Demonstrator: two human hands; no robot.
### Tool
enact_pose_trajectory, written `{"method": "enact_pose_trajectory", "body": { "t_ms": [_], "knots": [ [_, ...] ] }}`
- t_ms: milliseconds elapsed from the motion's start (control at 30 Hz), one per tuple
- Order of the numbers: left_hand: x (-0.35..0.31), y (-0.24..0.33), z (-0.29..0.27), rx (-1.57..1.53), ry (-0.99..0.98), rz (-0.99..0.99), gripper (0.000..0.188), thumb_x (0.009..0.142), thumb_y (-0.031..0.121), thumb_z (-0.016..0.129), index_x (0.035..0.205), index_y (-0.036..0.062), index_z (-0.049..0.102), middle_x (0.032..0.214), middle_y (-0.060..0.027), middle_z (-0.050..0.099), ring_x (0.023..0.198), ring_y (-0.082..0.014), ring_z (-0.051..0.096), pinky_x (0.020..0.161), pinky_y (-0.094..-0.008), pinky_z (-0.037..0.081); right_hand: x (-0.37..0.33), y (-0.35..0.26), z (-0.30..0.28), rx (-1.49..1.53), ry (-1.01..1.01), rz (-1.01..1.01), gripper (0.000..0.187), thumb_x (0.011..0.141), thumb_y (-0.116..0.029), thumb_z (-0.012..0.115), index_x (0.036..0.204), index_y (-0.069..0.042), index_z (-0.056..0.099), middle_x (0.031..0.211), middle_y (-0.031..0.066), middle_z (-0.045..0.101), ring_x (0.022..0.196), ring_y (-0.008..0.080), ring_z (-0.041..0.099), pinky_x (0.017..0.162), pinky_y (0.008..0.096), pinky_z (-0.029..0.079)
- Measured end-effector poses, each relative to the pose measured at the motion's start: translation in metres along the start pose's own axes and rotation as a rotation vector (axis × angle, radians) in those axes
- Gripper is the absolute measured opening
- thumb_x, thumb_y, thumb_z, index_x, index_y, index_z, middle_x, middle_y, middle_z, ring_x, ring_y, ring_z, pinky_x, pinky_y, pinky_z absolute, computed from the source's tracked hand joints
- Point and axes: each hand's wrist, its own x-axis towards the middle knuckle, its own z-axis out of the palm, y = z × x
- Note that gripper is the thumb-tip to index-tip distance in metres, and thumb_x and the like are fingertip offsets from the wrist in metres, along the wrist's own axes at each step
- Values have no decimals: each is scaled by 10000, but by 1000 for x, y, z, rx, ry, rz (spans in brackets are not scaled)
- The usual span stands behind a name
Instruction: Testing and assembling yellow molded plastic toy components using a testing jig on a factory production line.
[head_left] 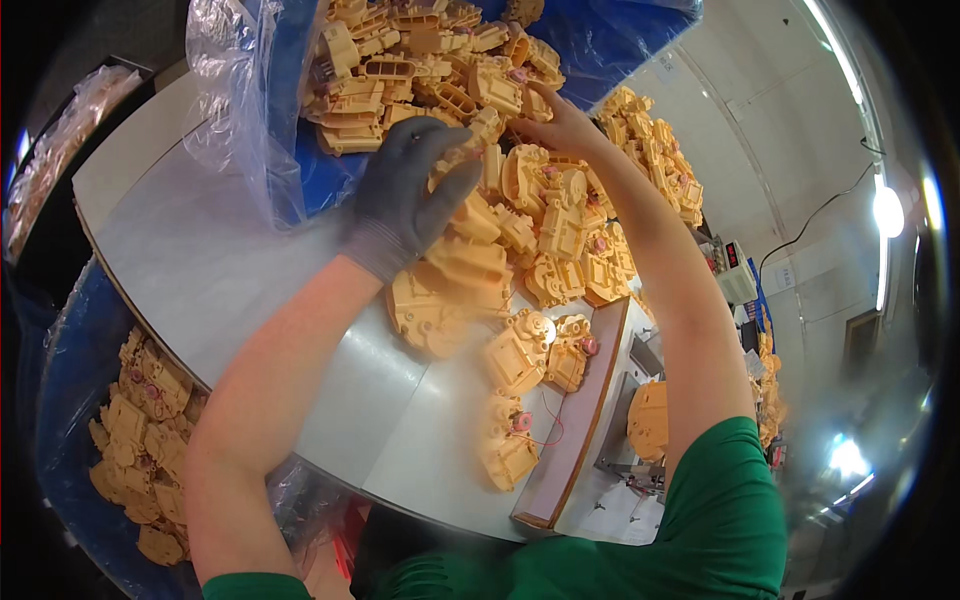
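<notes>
A heap of orange-yellow plastic housings point(560, 215) spills from a tipped blue bin point(620, 40) onto the table. My left hand point(410, 185), in a dark grey glove, lies against the housings at the bin's mouth, its thumb apart from the fingers. Some fingertips are hidden behind parts. Across from it, my bare right hand point(565, 122) reaches into the far right side of the heap with fingers spread. Below the gloved hand, a few housings point(465, 262) are smeared by motion. Some housings carry small pinkish-red round pieces and thin wires.
Several separate housings point(512, 445) lie on the grey tabletop point(400, 430) beside a low wooden-edged divider point(575, 430). A clear plastic liner point(235, 110) hangs over the bin's side. Another lined blue bin of housings point(140, 440) stands at lower left. A small device point(735, 272) sits right.
</notes>
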Motion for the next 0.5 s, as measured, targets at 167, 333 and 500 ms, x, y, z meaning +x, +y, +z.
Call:
{"method": "enact_pose_trajectory", "body": {
  "t_ms": [167,333,500],
  "knots": [
    [0,-15,5,348,26,4,463,934,431,570,1242,84,578,1216,-189,555,1094,-349,559,978,-376,418,-21,-13,-6,-184,-154,-55,692,817,-518,706,1367,-149,503,1262,214,493,1105,337,595,942,389,486],
    [4,-12,7,-143,-157,-248,551,935,485,539,1271,49,556,1255,-194,566,1153,-338,548,1000,-372,408,-50,0,-10,-32,-330,-190,459,839,-462,666,1230,-225,634,1190,88,635,1104,250,598,953,385,458],
    [-1,-7,9,-185,-195,-294,529,948,456,530,1275,41,552,1262,-191,573,1186,-330,536,1015,-370,397,-48,-24,-48,-118,-364,-96,391,927,-392,613,1168,-90,675,1247,91,616,1043,200,629,888,341,498]
  ]
}}
